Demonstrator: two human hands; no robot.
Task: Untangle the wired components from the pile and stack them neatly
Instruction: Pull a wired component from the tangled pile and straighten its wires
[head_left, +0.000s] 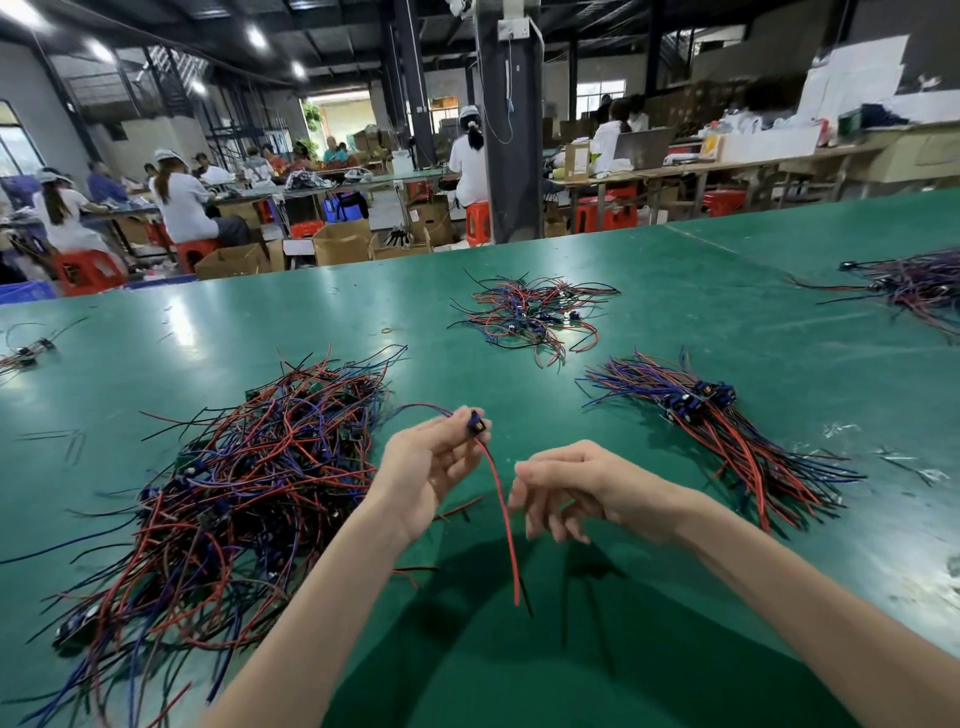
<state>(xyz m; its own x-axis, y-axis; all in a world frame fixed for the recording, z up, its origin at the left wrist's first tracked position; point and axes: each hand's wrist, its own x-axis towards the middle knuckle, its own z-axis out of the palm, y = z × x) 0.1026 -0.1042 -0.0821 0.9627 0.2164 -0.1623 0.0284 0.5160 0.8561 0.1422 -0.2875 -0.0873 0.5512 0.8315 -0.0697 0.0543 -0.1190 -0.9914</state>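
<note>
While left hand (426, 467) pinches component (475, 422), right hand (566, 488) loose, empty; stack (696, 410) two o'clock, nearer right.

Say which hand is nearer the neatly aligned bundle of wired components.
Right. The right hand hovers just left of the bundle; the left hand, pinching one component, is farther left.

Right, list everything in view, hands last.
Table: one, green, foreground.
Tangled pile: one, red, blue, black, near left.
Neat stack: one, same colours, near right.
Loose pile: one, same colours, far centre.
Far pile: one, same colours, right edge.
Small cluster: one, left edge.
Wired component: one, blue with red wire, raised, centre.
Stools: several, red, background.
Boxes: several, brown, background.
People: several, seated, background.
Left hand: one, pinching that component.
Right hand: one, open, beside red wire.
</note>
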